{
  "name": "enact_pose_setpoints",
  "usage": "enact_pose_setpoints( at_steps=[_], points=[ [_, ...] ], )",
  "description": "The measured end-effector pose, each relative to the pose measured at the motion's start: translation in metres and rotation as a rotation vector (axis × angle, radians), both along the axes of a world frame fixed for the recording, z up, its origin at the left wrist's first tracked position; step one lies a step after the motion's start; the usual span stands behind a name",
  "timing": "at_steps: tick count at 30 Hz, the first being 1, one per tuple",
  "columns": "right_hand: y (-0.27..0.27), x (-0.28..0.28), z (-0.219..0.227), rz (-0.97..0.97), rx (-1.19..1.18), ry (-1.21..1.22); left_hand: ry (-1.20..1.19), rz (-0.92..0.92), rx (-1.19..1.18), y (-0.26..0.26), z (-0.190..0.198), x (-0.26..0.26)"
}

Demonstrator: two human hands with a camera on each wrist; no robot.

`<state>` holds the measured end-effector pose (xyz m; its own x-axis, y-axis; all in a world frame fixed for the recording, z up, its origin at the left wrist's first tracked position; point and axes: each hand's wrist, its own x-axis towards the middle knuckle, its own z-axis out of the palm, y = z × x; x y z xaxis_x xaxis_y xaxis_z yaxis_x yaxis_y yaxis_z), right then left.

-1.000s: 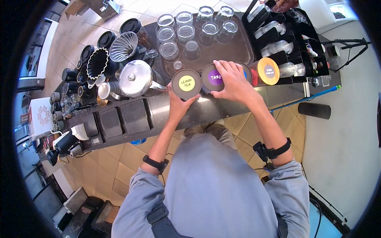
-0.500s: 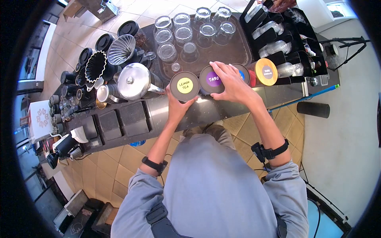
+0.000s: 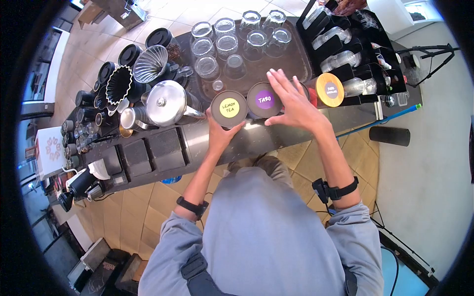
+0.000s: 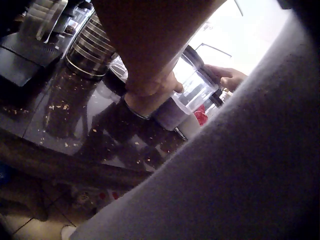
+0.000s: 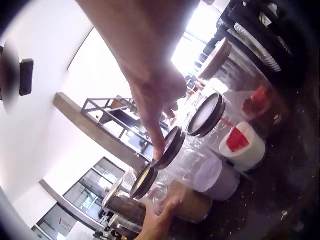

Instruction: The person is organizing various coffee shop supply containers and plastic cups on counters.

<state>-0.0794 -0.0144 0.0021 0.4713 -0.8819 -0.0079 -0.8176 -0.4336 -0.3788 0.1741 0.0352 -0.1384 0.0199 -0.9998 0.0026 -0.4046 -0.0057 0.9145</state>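
In the head view, my left hand (image 3: 222, 135) curls round the near side of a clear jar whose dark lid is labelled LEMON TEA (image 3: 229, 108); brown powder (image 5: 187, 200) shows inside it in the right wrist view. Beside it stands a jar labelled TARO (image 3: 264, 99), filled with lilac powder (image 5: 215, 177). My right hand (image 3: 298, 108) spreads above its right side, fingers straight. One finger reaches the TARO lid (image 5: 170, 147) in the right wrist view. That hand mostly covers a third lid in the head view; the jar below holds white powder and a red scoop (image 5: 236, 140).
A yellow-lidded DARK CHOCOLATE jar (image 3: 330, 90) stands to the right, near a black rack (image 3: 363, 54) of bottles. Behind the jars is a brown tray (image 3: 252, 74) with several upturned glasses. Left are a steel kettle (image 3: 168, 102), coffee drippers and black scales (image 3: 165, 148).
My right hand has loosened from the TARO lid and slid right, fingers straightening, so its label shows fully. My left hand stays round the LEMON TEA jar.
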Motion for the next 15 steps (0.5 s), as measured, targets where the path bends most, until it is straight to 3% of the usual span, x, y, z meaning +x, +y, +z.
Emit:
enact_pose_setpoints(
  at_steps=[4, 6, 10, 15],
  points=[
    [-0.002, -0.021, 0.019, -0.060, 0.082, 0.012, 0.023, 0.029, 0.046, 0.003, -0.006, 0.000],
    [-0.002, -0.022, 0.023, 0.014, 0.091, 0.023, 0.033, 0.028, 0.057, 0.004, -0.006, 0.001],
    [-0.003, 0.000, 0.004, 0.113, 0.050, 0.010, 0.043, 0.015, 0.029, 0.001, -0.003, 0.000],
    [-0.006, 0.004, 0.003, 0.068, 0.127, -0.015, 0.051, 0.014, 0.059, 0.001, -0.001, 0.001]
  ],
)
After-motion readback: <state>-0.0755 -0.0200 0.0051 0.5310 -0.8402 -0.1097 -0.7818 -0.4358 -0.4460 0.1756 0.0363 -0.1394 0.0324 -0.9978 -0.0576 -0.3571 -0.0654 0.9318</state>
